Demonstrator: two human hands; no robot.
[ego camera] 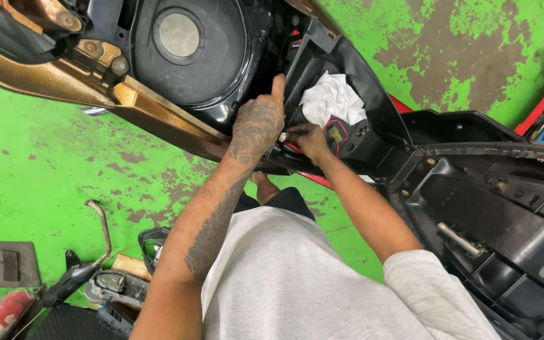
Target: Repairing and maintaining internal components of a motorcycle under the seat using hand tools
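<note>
A scooter with its seat removed fills the top of the head view, its black under-seat bucket [187, 56] edged by a bronze side panel [140, 104]. My left hand [258, 123] rests on the black frame at the bucket's rear edge, index finger pointing up. My right hand [308, 138] pinches a small white connector [283, 135] just beside the left hand. A crumpled white rag [332, 101] lies in the black tail section right behind both hands.
A black plastic body panel [505, 208] lies at the right with a metal pin. On the worn green floor at lower left sit a bent metal rod [103, 230], a black handle part [70, 280] and other removed parts. Red equipment stands at the far right edge.
</note>
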